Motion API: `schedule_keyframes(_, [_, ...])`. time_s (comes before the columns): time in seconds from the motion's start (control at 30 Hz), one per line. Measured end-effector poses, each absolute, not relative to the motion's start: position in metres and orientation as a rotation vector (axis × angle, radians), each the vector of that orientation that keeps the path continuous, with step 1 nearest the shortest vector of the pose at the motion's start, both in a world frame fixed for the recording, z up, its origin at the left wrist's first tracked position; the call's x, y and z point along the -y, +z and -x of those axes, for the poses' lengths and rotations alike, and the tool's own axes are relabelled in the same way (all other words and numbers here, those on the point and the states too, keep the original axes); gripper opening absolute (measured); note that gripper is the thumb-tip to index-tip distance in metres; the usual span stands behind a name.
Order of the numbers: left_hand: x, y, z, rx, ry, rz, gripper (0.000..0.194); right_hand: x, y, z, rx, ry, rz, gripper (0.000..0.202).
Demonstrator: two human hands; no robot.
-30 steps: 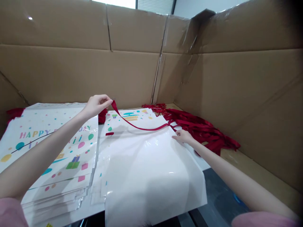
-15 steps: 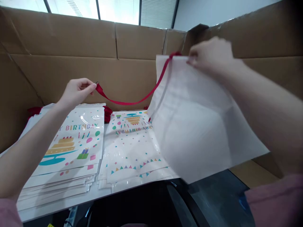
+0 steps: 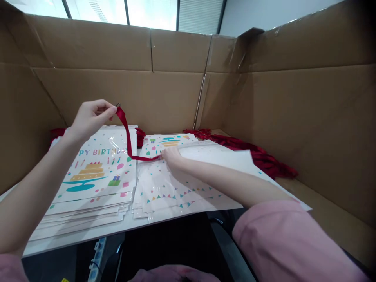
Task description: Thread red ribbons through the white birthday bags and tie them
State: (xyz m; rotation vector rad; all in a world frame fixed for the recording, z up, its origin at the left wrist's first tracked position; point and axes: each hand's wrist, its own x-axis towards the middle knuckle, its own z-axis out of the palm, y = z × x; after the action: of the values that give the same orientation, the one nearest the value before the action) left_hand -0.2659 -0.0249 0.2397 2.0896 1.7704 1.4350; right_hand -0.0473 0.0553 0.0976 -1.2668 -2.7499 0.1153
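The left hand [image 3: 91, 117] pinches a long, flat red cloth ribbon [image 3: 128, 137] near its small metal ring [image 3: 118, 105]. The right hand [image 3: 172, 156] pinches it lower down, over shiny white printed sheets [image 3: 164, 196]. It looks light, soft and floppy, so its flat ends seem best to pinch.

Glossy, smooth plastic-looking film catches the light on the printed white sheets [image 3: 85, 172], while the red ribbon [image 3: 128, 137] shows a soft cloth weave ending in a shiny metal clip [image 3: 118, 105]. Matt brown cardboard walls [image 3: 176, 98], creased at the folds, carry glossy clear tape [image 3: 205, 94].
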Motion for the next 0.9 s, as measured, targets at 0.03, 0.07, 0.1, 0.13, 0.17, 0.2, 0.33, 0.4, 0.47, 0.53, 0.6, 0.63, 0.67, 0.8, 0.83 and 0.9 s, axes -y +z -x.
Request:
schedule_keyframes(0.03, [0.025, 0.237, 0.267, -1.792, 1.405, -2.089, 0.028, -0.05, 0.083, 0.048, 2.81, 0.122, 1.353, 0.019])
schedule_keyframes(0.07, [0.024, 0.234, 0.269, -1.806, 1.383, -2.087, 0.028, -0.046, 0.074, 0.047, 2.847, 0.149, 1.419, 0.021])
schedule_keyframes(0.1, [0.024, 0.232, 0.27, -1.808, 1.37, -2.086, 0.029, -0.044, 0.068, 0.044, 2.882, 0.185, 1.465, 0.023])
schedule_keyframes(0.13, [0.023, 0.23, 0.271, -1.797, 1.363, -2.085, 0.029, -0.044, 0.065, 0.039, 2.928, 0.226, 1.482, 0.027])
schedule_keyframes(0.17, [0.022, 0.228, 0.272, -1.776, 1.361, -2.088, 0.028, -0.045, 0.065, 0.033, 2.973, 0.27, 1.475, 0.032])
schedule_keyframes(0.2, [0.021, 0.226, 0.273, -1.753, 1.355, -2.09, 0.027, -0.047, 0.066, 0.024, 3.017, 0.314, 1.447, 0.037])
schedule_keyframes(0.33, [0.019, 0.221, 0.27, -1.746, 1.317, -2.09, 0.024, -0.053, 0.069, -0.022, 3.12, 0.507, 1.246, 0.07])
schedule_keyframes(0.4, [0.016, 0.219, 0.266, -1.777, 1.286, -2.089, 0.024, -0.05, 0.062, -0.042, 3.105, 0.587, 1.24, 0.091])
schedule_keyframes(0.47, [0.011, 0.216, 0.261, -1.798, 1.257, -2.09, 0.027, -0.044, 0.051, -0.054, 3.084, 0.638, 1.278, 0.103])
schedule_keyframes(0.53, [0.003, 0.212, 0.256, -1.801, 1.225, -2.093, 0.031, -0.037, 0.04, -0.056, 3.077, 0.662, 1.287, 0.104])
schedule_keyframes(0.6, [-0.006, 0.208, 0.253, -1.805, 1.189, -2.096, 0.034, -0.031, 0.035, -0.051, 3.067, 0.652, 1.29, 0.103])
schedule_keyframes(0.63, [-0.011, 0.206, 0.251, -1.809, 1.163, -2.099, 0.035, -0.03, 0.035, -0.047, 3.067, 0.633, 1.291, 0.103])
schedule_keyframes(0.67, [-0.017, 0.205, 0.25, -1.811, 1.14, -2.103, 0.036, -0.03, 0.037, -0.043, 3.076, 0.608, 1.289, 0.103])
schedule_keyframes(0.8, [-0.038, 0.2, 0.247, -1.799, 1.053, -2.139, 0.037, -0.053, 0.053, -0.022, 3.108, 0.542, 1.193, 0.085])
schedule_keyframes(0.83, [-0.044, 0.2, 0.247, -1.796, 1.034, -2.147, 0.036, -0.065, 0.057, -0.015, 3.099, 0.552, 1.143, 0.076])
schedule_keyframes(0.9, [-0.056, 0.198, 0.247, -1.785, 1.006, -2.158, 0.036, -0.096, 0.061, 0.002, 3.062, 0.593, 0.997, 0.056])
